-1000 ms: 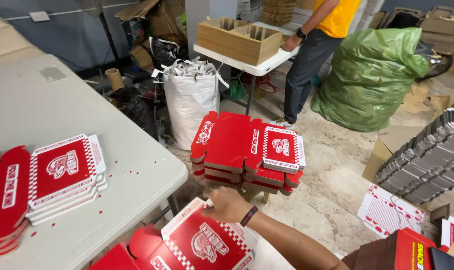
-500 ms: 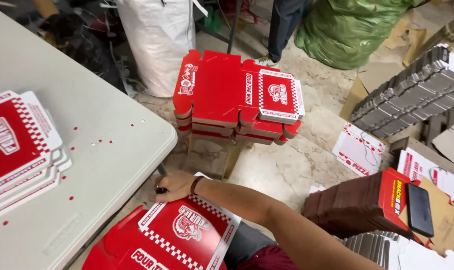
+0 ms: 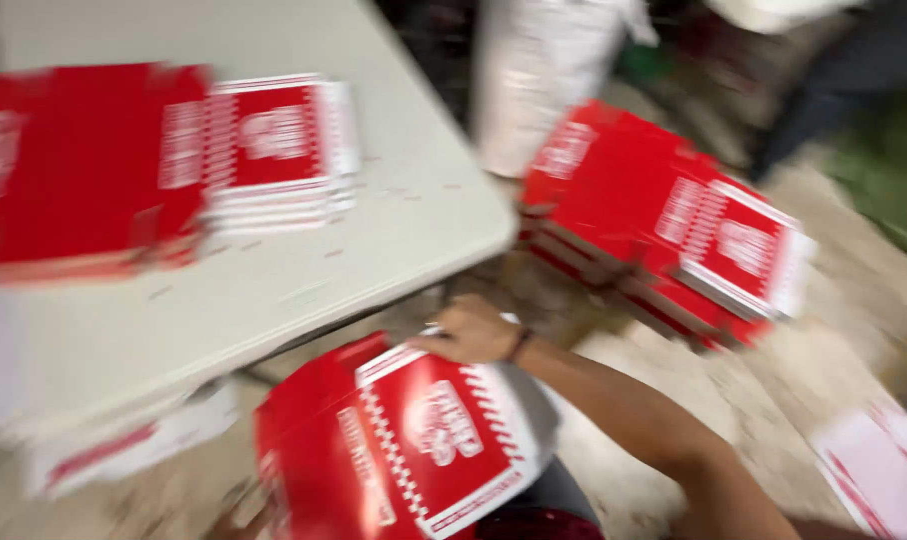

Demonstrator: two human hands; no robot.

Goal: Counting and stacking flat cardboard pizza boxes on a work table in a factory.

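Frame is motion-blurred, detail limited. Nearest, at 6 o'clock: a flat red-and-white printed carton (image 3: 414, 450) held low over the person's lap, tilted, white checker border showing. Right hand (image 3: 474, 330) sits on its top edge, fingers curled over the edge and gripping it; dark band on that wrist, forearm running off to 4 o'clock. Left hand (image 3: 236, 522) barely shows at the bottom edge under the carton's lower left corner; can't tell its finger state. At 8 o'clock, a white flat sheet with a red stripe (image 3: 124, 450) lies under the table edge. Floor (image 3: 774, 390) is pale, dusty concrete; more white printed sheets (image 3: 879, 465) at 4 o'clock. Off-white folding table (image 3: 394, 230) fills 9 to 12 o'clock, corner pointing toward centre, small bits scattered on top. On it at 10 o'clock: a stack of flat red cartons (image 3: 154, 160). At 2 o'clock, well apart from the table, another stack of the same cartons (image 3: 664, 215) raised off the floor. Farthest, at 12 to 1 o'clock: a white sack (image 3: 534, 80), dark clutter behind, too blurred to identify.
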